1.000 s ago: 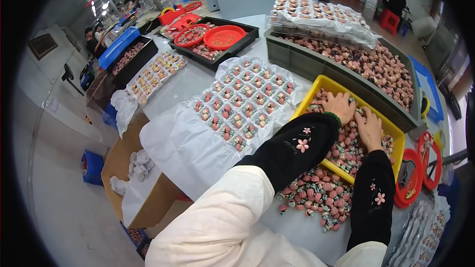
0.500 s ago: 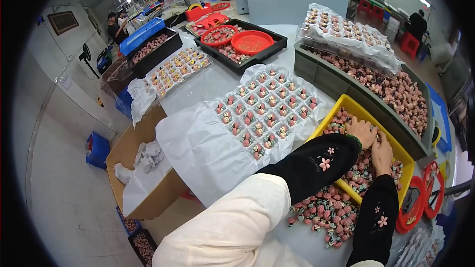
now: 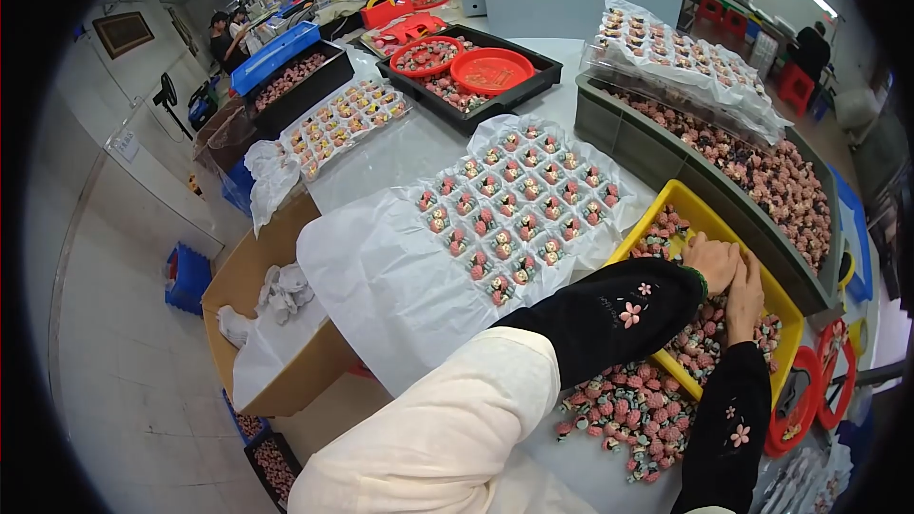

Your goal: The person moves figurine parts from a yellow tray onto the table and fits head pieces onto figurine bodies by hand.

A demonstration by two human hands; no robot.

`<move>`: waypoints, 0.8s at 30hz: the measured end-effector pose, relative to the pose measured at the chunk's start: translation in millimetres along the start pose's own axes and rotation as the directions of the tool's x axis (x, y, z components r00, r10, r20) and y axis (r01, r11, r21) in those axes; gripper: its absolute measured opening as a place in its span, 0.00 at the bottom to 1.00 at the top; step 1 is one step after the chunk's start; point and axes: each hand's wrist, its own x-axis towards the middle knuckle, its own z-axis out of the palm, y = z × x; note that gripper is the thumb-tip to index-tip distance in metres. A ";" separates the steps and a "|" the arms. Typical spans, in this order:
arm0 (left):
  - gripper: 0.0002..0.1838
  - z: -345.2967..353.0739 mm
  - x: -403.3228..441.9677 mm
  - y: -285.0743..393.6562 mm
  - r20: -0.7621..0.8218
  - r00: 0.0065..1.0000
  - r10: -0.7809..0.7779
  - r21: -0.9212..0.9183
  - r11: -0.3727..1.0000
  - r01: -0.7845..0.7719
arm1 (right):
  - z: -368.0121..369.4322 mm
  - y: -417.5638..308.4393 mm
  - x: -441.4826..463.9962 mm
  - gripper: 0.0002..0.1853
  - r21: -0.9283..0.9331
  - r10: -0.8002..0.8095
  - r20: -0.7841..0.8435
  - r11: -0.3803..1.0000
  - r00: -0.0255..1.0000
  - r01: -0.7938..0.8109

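Both hands are inside a yellow bin (image 3: pixel 624 246) of small pink and green pieces (image 3: pixel 700 343). My left hand (image 3: pixel 714 262) has its fingers curled down into the pieces; what they hold, if anything, is hidden. Beside it, nearly touching, my right hand (image 3: pixel 745 300) reaches in with its fingertips out of sight. Loose pieces of the same kind (image 3: pixel 633 414) lie heaped on the table against the bin's near side. Left of the bin, a clear tray (image 3: pixel 519 200) on white paper (image 3: pixel 367 276) holds such pieces in its compartments.
A large grey-green bin (image 3: pixel 657 148) of pink and dark pieces stands behind, with a filled tray (image 3: pixel 681 57) on it. A black tray (image 3: pixel 547 81) holds red dishes. A cardboard box (image 3: pixel 314 362) is at the left, and red rings (image 3: pixel 809 400) lie at the right.
My hands have come closer together in the yellow bin, and the left fingers have gone from spread to curled. The view has shifted, so the table's contents appear farther right.
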 end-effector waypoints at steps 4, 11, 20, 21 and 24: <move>0.18 6.7 0.6 -4.6 -0.026 0.980 0.198 0.008 0.980 -0.197 | 0.1 -3.0 -1.4 0.21 0.073 -0.010 -0.004 0.997 1.000 0.011; 0.21 16.2 7.5 12.2 -0.216 0.976 0.033 -0.388 0.914 -0.116 | 4.8 -25.9 -5.7 0.13 0.416 -0.002 -0.204 0.905 0.979 0.089; 0.12 77.5 -112.8 11.4 -0.018 0.975 0.222 -0.355 0.910 -0.214 | -33.7 -21.8 -66.9 0.10 0.299 0.076 -0.383 0.953 0.921 0.045; 0.12 34.8 -150.2 -12.8 -0.008 0.973 0.232 -0.405 0.889 -0.215 | -39.9 -30.7 -68.8 0.10 0.363 0.017 -0.464 0.916 0.886 0.173; 0.12 -143.5 -221.8 -67.6 -0.083 0.960 0.268 -0.496 0.824 -0.273 | -57.5 -95.1 -76.7 0.10 0.457 -0.085 -0.617 0.771 0.782 0.444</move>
